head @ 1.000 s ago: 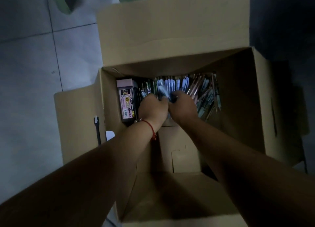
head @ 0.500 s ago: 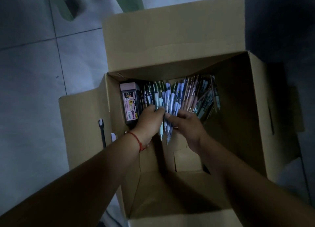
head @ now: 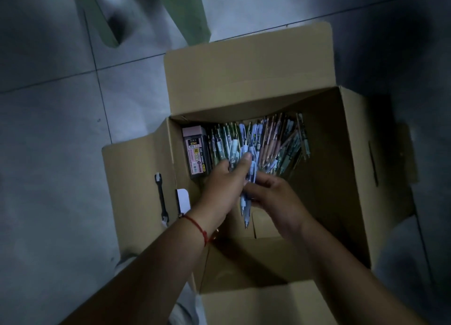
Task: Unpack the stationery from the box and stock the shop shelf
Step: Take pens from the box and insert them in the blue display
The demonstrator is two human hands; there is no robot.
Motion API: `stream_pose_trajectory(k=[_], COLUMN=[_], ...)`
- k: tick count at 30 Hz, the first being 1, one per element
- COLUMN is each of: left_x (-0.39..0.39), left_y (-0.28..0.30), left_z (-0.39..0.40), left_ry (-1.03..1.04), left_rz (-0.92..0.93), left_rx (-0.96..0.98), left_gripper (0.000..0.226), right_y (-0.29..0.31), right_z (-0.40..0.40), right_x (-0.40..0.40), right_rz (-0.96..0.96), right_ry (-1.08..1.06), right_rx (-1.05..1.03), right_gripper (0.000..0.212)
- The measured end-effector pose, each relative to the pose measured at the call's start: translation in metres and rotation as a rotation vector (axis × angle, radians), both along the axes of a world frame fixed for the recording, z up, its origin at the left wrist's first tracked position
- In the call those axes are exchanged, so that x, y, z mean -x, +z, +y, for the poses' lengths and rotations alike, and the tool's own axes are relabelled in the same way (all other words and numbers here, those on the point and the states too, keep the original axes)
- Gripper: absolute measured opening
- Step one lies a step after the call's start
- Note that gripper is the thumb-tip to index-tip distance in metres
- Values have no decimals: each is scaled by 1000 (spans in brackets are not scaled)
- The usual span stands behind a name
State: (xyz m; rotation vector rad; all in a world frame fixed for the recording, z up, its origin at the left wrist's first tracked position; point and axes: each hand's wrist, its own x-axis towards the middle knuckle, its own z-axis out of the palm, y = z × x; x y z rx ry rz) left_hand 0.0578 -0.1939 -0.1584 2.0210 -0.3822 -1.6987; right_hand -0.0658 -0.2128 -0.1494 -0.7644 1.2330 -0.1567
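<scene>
Head view, dim light. Open cardboard box (head: 353,168) sits on a grey tiled floor (head: 48,154), all 4 flaps folded outward.

Inside, along the far wall: a loose row of pens (head: 275,141), mixed colours (blue, pink, green), lying fanned with their tips toward the near side. At the left end of the row, against the left wall, a small pink-and-black packet (head: 196,152) with "200" printed on its label; other print too small to read.

Left hand (head: 225,180): fingers curled around a bundle of blue pens (head: 246,197), thumb pressed on top of the bundle. Red string bracelet (head: 196,227) on that wrist.

Right hand (head: 275,197): fingers bent, pinching the same bundle from the right, just below the left hand's grip. The 2 hands touch at the bundle.

Bundle is held above the box interior, tips pointing down toward the near side; its upper ends overlap the row, so I cannot tell whether it is clear of it.

Black strip-like item (head: 161,197) lies on the left flap; not identifiable. Pale green furniture legs (head: 185,12) on the floor beyond the box.
</scene>
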Motion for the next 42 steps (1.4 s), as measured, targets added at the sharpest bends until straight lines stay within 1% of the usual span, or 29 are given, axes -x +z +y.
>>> stream_pose_trajectory(k=[1, 2, 3, 5, 6, 8, 10, 12, 15, 17, 19, 21, 23, 24, 26, 28, 29, 31, 33, 35, 37, 38, 40, 42], left_x=[-1, -3, -4, -6, -7, -11, -18, -28, -44, -61, -79, -99, -117, -125, -136, -143, -144, -144, -140, -135, -131, -131, -131, -132], left_y=[8, 17, 27, 53, 67, 100, 148, 211, 304, 379, 463, 544, 614, 646, 700, 743, 762, 789, 808, 824, 837, 842, 853, 864], left_z=[1, 2, 4, 10, 13, 20, 24, 29, 42, 55, 70, 87, 106, 115, 130, 145, 151, 166, 184, 203, 227, 241, 272, 306], left_ry=[0, 31, 72, 128, 140, 228, 312, 256, 108, -8, -177, -323, -376, -397, -405, -379, -362, -315, -230, -136, -25, 30, 98, 169], left_rz=[19, 55, 100, 178, 199, 241, 280, 264, 257, 247, 142, -31, -184, -246, -338, -386, -412, -481, -565, -666, -743, -784, -896, -1000], left_rx=[0, -3, 2, 0, -12, -3, 34, 60, 95, 114, 191, 307, 417, 465, 523, 550, 576, 646, 693, 712, 699, 684, 638, 579], left_gripper=[86, 88, 82, 52, 45, 50, 42, 34, 24, 15, 19, 33, 46, 47, 37, 15, 8, 15, 16, 18, 29, 34, 35, 35], right_y=[12, 25, 40, 74, 92, 130, 175, 228, 311, 381, 457, 534, 597, 625, 669, 707, 724, 751, 773, 793, 811, 818, 832, 847], right_z=[0, 0, 0, 2, 4, 10, 15, 19, 23, 29, 39, 53, 69, 78, 95, 110, 114, 120, 124, 123, 122, 122, 127, 136], right_x=[2, 3, 4, 7, 8, 10, 12, 9, -2, -13, -25, -39, -53, -61, -74, -83, -85, -87, -86, -88, -93, -97, -112, -132], right_rz=[11, 15, 14, 5, 4, 35, 94, 117, 131, 121, 75, 26, -11, -34, -71, -107, -118, -128, -139, -179, -205, -217, -270, -330], right_ry=[37, 61, 73, 44, 6, -93, -163, -163, -132, -129, -136, -147, -170, -172, -134, -62, -32, 33, 127, 262, 408, 482, 617, 730], right_rx=[40, 67, 78, 53, 28, -10, -20, -26, -90, -50, 28, 115, 161, 179, 242, 318, 356, 449, 568, 654, 709, 738, 795, 856], right_gripper=[17, 17, 18, 20, 21, 21, 20, 22, 35, 38, 31, 19, 14, 14, 16, 21, 22, 19, 17, 24, 29, 27, 20, 19])
